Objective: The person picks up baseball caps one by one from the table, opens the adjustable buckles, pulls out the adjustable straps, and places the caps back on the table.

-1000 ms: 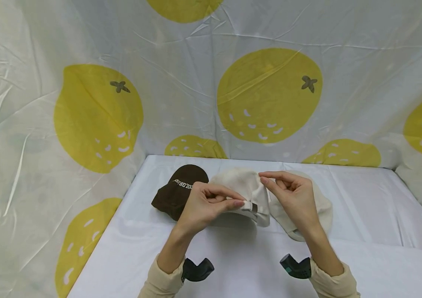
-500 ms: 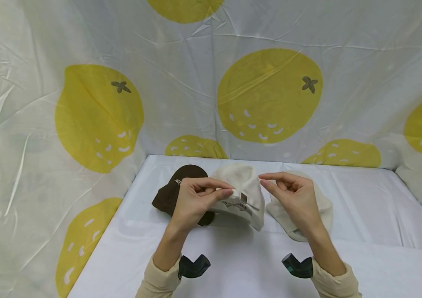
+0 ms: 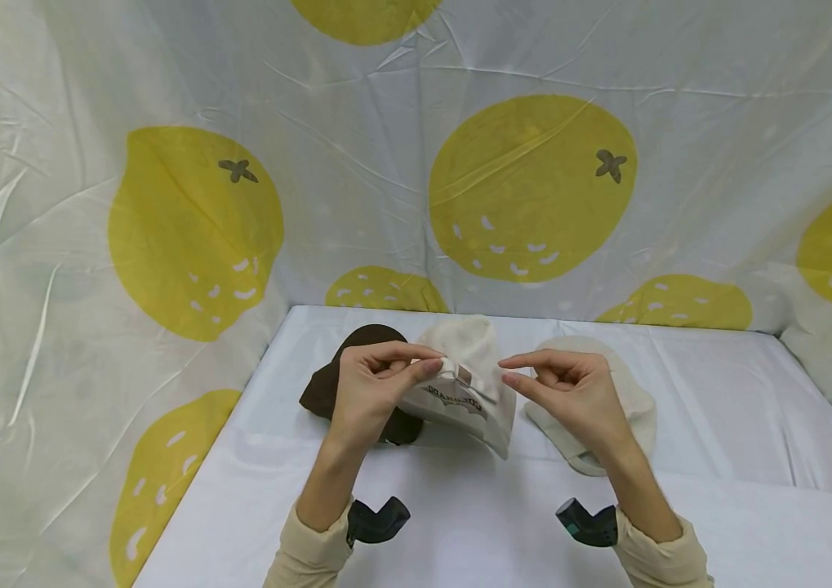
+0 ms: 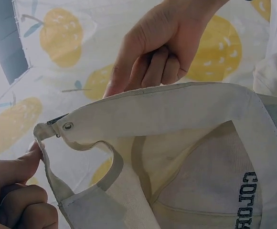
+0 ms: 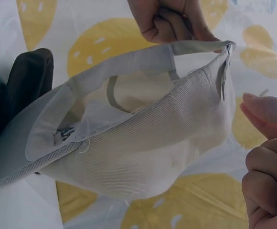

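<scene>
The left hand (image 3: 371,392) pinches the back strap (image 5: 196,46) of an off-white cap (image 3: 474,343) between thumb and forefinger, its other fingers folded. The cap is tilted just to the right of that hand, between it and the right hand (image 3: 580,396). The right hand grasps nothing: its thumb and forefinger reach toward the cap with a small gap between their tips, the right wrist view showing them apart from the fabric.

The cap's cloth is pale with a fine ribbed weave, and its crown sags softly. A brown tab (image 3: 464,375) sits near the strap, close to the left fingertips; the left wrist view shows a dark metal clasp (image 4: 57,119) beside the left thumb. Dark lettering (image 3: 454,399) lies below and right of the left fingertips.

There are three caps: the held one, one dark brown cap (image 3: 320,390) partly hidden behind the left hand, and one cream cap (image 3: 636,404) partly hidden behind the right. Two black wrist devices (image 3: 379,520) show, one per arm, and two beige sleeves (image 3: 313,551).
</scene>
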A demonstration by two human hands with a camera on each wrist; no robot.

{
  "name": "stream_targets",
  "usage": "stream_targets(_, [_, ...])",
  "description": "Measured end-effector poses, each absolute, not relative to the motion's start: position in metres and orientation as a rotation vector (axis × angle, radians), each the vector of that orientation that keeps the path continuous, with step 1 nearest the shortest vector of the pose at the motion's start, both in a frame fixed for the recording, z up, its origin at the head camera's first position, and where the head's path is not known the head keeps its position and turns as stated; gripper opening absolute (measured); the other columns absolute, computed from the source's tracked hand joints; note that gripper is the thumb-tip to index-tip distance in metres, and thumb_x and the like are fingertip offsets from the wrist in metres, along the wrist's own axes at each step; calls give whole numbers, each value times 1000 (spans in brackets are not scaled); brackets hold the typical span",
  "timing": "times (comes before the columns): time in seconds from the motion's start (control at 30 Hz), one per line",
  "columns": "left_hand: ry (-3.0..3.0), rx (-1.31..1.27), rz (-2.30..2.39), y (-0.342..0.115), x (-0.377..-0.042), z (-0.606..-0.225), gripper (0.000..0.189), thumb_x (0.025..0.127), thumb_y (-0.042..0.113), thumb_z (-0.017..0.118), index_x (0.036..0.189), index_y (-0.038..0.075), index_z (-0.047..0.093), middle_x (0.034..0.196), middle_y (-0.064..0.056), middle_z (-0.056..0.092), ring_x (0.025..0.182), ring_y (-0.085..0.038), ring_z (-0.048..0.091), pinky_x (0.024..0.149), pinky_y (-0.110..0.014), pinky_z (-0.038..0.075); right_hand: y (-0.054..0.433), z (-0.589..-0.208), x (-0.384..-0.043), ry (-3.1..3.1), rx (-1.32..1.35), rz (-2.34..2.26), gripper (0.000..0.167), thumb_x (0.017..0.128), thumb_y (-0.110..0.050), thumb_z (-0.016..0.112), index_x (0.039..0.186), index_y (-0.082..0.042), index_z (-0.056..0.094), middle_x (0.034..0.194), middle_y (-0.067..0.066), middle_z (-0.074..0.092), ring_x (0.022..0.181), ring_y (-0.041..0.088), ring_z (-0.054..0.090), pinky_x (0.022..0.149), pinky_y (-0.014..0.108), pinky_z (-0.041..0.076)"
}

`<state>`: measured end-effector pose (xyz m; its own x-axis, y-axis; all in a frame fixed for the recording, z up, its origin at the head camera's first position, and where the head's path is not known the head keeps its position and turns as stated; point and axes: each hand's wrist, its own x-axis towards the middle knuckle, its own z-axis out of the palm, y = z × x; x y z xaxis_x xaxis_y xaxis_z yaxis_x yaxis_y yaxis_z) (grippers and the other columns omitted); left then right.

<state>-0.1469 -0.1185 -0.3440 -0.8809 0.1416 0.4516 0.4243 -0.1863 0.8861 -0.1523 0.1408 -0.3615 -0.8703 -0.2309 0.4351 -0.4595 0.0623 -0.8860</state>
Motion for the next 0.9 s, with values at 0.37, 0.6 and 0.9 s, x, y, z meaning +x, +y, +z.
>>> stream_targets(0.37, [-1814,-635,-2198,-120,-149,-344,20,85,-3,82,95,-18,73,46,-1,44,53,-11,13,75,-22,59,139,-368,-155,-2189,797,1954,20,85,1,82,104,-1,80,55,2,18,51,18,13,41,33,15])
stream_targets(0.6, [-1807,-598,-2193,-121,-150,-345,21,84,-3,82,94,-18,73,48,-1,47,53,-9,15,64,-18,52,137,-369,-155,-2203,826,1947,22,82,1,84,104,-3,80,55,2,17,52,18,14,42,32,16])
stream_targets(0.9, [-1805,-574,-2193,-121,-149,-344,21,84,-3,82,95,-18,73,47,2,48,52,-9,15,56,-16,43,133,-367,-153,-2242,817,1939,22,82,-1,86,104,-3,81,57,4,17,53,18,15,42,32,15])
